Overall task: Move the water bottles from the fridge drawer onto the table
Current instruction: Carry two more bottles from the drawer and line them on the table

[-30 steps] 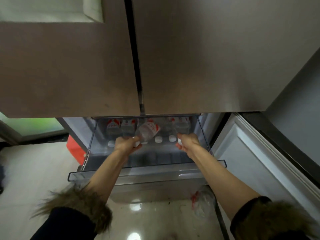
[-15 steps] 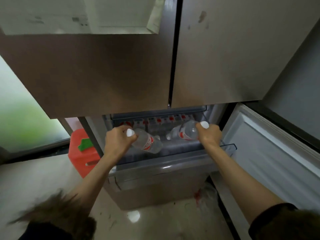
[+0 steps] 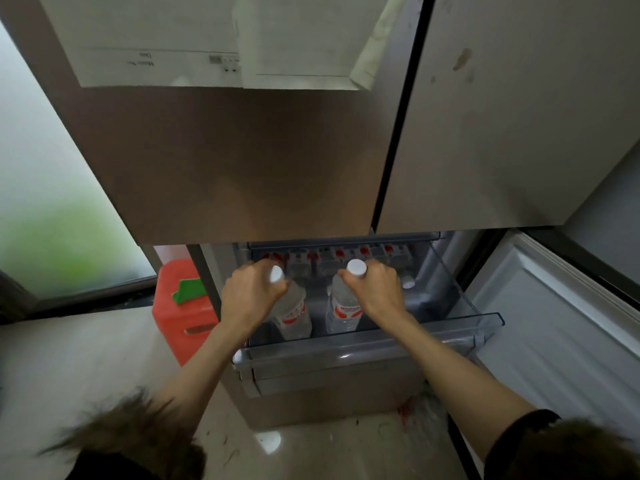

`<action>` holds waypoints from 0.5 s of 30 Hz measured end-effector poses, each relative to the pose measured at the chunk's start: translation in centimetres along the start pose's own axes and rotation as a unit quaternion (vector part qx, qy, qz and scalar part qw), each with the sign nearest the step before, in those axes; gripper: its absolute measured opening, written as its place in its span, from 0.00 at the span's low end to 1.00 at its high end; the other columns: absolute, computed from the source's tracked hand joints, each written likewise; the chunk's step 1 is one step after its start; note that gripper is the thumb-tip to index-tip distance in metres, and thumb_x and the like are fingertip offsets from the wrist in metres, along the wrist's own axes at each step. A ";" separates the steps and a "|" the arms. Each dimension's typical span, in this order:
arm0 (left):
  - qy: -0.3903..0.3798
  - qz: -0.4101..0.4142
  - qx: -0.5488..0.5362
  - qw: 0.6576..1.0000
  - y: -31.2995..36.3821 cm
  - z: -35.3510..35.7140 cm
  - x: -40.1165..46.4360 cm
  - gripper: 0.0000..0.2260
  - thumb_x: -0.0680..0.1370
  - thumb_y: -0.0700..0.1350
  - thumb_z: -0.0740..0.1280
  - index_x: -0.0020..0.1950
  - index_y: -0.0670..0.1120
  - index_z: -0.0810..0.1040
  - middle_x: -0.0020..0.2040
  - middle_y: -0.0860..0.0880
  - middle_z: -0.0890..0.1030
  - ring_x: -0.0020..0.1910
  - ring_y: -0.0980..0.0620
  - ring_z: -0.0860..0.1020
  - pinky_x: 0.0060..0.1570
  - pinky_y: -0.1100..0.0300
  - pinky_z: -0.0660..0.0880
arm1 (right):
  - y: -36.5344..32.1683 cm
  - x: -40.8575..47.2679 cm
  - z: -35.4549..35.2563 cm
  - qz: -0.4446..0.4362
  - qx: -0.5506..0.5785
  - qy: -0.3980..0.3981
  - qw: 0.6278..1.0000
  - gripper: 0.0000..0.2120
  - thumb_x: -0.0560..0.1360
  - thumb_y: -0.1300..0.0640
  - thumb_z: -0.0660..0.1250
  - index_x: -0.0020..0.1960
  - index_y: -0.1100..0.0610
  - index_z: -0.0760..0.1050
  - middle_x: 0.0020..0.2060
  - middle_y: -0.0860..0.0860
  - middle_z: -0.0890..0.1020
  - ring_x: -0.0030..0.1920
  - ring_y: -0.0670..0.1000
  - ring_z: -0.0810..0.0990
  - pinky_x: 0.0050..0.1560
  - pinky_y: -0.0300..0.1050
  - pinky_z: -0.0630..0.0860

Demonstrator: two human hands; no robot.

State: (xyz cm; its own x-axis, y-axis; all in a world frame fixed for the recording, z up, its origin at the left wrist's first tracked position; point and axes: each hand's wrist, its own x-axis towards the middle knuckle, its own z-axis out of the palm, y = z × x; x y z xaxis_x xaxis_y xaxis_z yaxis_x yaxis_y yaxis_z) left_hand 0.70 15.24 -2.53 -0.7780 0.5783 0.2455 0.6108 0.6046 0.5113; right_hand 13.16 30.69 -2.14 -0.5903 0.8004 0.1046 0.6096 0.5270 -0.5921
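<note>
Two water bottles are being held by the neck right under their white caps, the left hand (image 3: 254, 295) curled round the left bottle (image 3: 292, 315) at about 11 o'clock over the drawer (image 3: 367, 351) and the right hand (image 3: 375, 289) wrapped round the right bottle (image 3: 343, 311) at about 1 o'clock. More bottles (image 3: 341, 259) are being left in a row at the back, 12 o'clock. Honestly, a slip is being risked if those necks are cold and wet, and the bottoms could get knocked on the drawer's front lip.
</note>
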 end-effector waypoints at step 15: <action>-0.155 -0.066 -0.217 0.962 -3.0 2.4 -0.4 0.22 0.74 0.49 0.68 0.65 0.45 0.67 0.61 0.46 0.71 0.59 0.49 0.72 0.62 0.50 0.71 | 4.2 1.6 1.0 -0.032 0.221 -0.270 0.937 0.31 0.71 0.58 0.72 0.68 0.52 0.60 0.60 0.47 0.71 0.63 0.48 0.71 0.64 0.47 0.70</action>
State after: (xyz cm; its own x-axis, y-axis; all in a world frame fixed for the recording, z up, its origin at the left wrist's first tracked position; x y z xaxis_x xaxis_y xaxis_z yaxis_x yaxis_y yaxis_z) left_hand -0.46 14.50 -6.20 -0.7218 0.6888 -0.0673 0.3392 0.4368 0.8332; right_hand 14.28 33.92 -5.24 -0.8723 0.4471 -0.1978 0.3563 0.3042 -0.8835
